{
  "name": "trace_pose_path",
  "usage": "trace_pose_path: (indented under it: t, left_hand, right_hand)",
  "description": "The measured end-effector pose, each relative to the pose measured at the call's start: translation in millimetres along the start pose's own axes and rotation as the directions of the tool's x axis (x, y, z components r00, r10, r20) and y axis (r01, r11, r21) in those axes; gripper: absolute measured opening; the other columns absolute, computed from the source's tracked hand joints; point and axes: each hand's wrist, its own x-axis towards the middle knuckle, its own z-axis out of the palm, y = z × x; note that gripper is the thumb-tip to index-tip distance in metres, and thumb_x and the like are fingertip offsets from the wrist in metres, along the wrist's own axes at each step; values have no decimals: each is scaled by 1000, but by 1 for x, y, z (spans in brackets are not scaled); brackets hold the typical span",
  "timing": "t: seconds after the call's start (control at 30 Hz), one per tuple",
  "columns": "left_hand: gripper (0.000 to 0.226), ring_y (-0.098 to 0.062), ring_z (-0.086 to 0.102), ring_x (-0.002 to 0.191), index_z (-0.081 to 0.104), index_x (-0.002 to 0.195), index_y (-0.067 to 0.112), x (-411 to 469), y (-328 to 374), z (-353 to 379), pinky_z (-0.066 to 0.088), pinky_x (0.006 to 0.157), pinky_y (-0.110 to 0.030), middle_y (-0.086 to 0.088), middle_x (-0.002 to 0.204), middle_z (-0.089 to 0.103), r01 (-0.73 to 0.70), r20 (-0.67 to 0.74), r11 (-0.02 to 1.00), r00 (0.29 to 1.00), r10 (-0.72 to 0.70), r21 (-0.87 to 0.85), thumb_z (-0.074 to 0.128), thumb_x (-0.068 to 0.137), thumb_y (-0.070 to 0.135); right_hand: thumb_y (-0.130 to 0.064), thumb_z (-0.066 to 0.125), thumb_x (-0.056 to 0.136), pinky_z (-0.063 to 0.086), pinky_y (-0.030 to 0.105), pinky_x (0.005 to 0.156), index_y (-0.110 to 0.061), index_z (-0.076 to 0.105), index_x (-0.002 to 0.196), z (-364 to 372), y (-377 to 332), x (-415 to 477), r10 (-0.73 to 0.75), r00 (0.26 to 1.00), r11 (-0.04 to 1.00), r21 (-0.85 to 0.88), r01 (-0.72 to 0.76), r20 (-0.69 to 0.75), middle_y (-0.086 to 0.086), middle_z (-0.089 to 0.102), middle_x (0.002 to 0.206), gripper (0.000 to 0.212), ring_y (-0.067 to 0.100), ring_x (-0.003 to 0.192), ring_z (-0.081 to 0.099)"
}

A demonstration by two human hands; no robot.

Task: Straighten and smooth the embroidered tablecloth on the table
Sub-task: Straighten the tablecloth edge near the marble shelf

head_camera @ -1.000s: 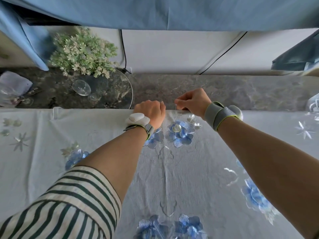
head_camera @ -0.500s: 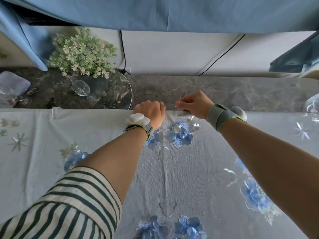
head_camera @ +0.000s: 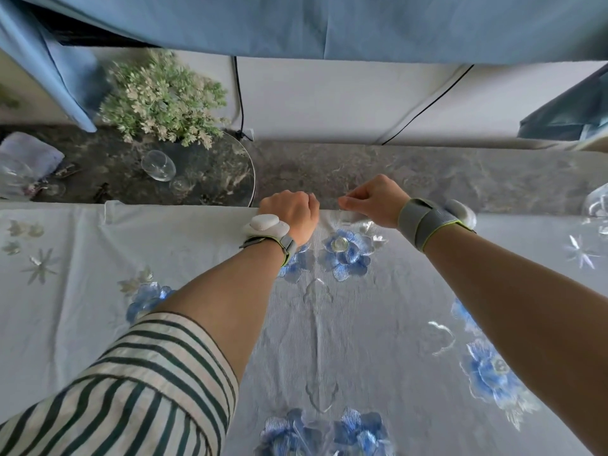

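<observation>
two hands, left hand point(head_camera: 291, 210) and right hand point(head_camera: 378, 199), closed, pinching the tablecloth point(head_camera: 329, 324) far edge

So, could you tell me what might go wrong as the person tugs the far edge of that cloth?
Both hands, left and right, grip the tablecloth at its far edge, close together. Pulling from so narrow a span may leave the centre crease or bunch the fabric between them. The turned-up bit of edge further left lies beyond their grip. A hard tug towards the glass might carry a hand into it.
</observation>
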Motion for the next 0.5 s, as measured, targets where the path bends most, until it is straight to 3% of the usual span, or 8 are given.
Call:
trace_pose_path:
  t: [0.13,0.23,0.37,0.5]
  left_hand:
    - [50,-29,50,62,57,69,15,-1,0,-2,35,62,-31,-9,73,65,2,9,1000,1000,-1,-8,25,100,38]
    - [50,-30,57,65,57,68,15,-1,0,-4,36,62,-31,-7,69,60,0,15,1000,1000,0,-4,25,100,37]
    - [53,-31,58,66,64,73,12,-1,0,-3,36,62,-32,-9,74,67,6,12,1000,1000,-6,4,26,100,37]
    - [54,-34,61,72,67,77,10,0,1,-3,35,63,-32,-12,79,68,0,22,1000,1000,0,22,26,100,36]
  right_hand:
    - [-39,64,88,48,20,62,-17,77,98,2,2,-2,0,1000,999,-42,-1,-18,-1,71,78,28,6,61,58]
    - [-39,62,89,50,25,67,-15,76,98,3,2,-4,-2,1000,997,-76,1,-18,-7,65,68,30,2,56,53]
    - [-39,61,90,57,31,75,-17,76,101,5,3,-7,-35,999,996,-81,34,-6,0,74,86,29,3,56,56]
    - [-36,61,90,53,32,88,-19,75,105,7,1,-12,-45,999,996,-83,45,3,3,75,94,26,15,82,65]
